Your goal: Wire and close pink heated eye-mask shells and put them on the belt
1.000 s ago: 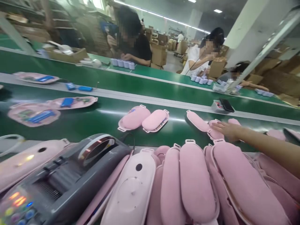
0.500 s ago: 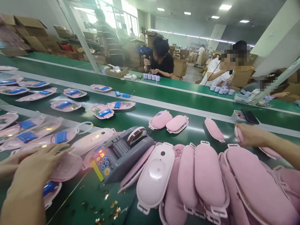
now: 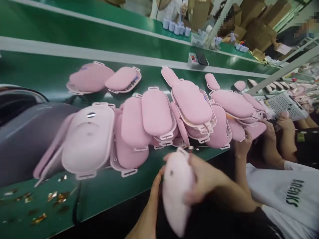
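Low in the middle of the view I hold a pale pink plastic shell [image 3: 176, 192] with a small dark hole in it, in front of the belt's near edge. My left hand [image 3: 155, 186] grips its left side and my right hand [image 3: 208, 181] wraps over its right side. Just beyond lies a heap of pink padded shells [image 3: 159, 116] on the green conveyor belt [image 3: 50, 69]. A larger pale shell [image 3: 87, 139] lies at the heap's left end.
A grey tape dispenser [image 3: 22, 139] stands at the left, with gold scraps [image 3: 37, 199] on the belt by it. A co-worker in a white T-shirt [image 3: 281, 192] sits close on my right, a hand [image 3: 243, 146] on the shells. A small box with a phone [image 3: 198, 59] sits beyond.
The view has tipped down and to the right. My right hand has come back from the far shells, my left hand off the left pile, and both now hold a pale shell.
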Demonstrator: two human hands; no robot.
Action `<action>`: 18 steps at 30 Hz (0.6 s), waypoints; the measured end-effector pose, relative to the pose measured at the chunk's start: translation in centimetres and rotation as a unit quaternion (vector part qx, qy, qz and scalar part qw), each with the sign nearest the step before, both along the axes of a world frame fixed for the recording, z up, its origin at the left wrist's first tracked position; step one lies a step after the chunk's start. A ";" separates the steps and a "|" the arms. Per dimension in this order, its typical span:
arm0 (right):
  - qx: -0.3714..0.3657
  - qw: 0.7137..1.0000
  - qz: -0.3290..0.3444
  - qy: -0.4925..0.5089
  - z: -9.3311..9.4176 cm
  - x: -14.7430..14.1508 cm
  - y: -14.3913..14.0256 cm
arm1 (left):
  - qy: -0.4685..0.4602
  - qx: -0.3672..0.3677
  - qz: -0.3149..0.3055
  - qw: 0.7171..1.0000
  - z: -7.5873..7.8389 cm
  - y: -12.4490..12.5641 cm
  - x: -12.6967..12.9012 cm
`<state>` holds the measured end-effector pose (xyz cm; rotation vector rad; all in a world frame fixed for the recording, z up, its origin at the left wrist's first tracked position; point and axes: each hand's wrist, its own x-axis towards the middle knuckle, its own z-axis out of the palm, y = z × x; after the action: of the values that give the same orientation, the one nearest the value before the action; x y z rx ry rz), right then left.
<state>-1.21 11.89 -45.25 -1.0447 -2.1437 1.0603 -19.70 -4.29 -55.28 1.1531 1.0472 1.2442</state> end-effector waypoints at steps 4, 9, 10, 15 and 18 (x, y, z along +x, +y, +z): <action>-0.083 0.996 0.015 0.013 -3.9 0.8 -1.9 | 0.025 -0.115 0.007 0.993 0.3 -0.9 -0.7; -0.118 0.992 -0.034 0.022 -6.0 1.5 -2.6 | -0.148 -0.215 0.081 0.962 0.4 -2.7 -1.7; -0.097 0.994 -0.040 0.013 -6.0 1.6 -2.6 | -0.166 -0.231 0.088 0.955 0.4 -2.9 -1.8; 0.029 0.994 -0.077 -0.069 -5.1 1.0 -2.6 | -0.077 -0.239 0.093 0.963 0.3 -3.3 -1.8; 0.025 0.987 -0.110 -0.118 -4.7 0.2 -2.2 | 0.054 -0.181 0.087 0.978 0.4 -2.8 -2.0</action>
<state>-0.97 9.71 -49.93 -1.4057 -2.1587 0.8101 -21.67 -7.10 -54.91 0.8680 1.4157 1.0731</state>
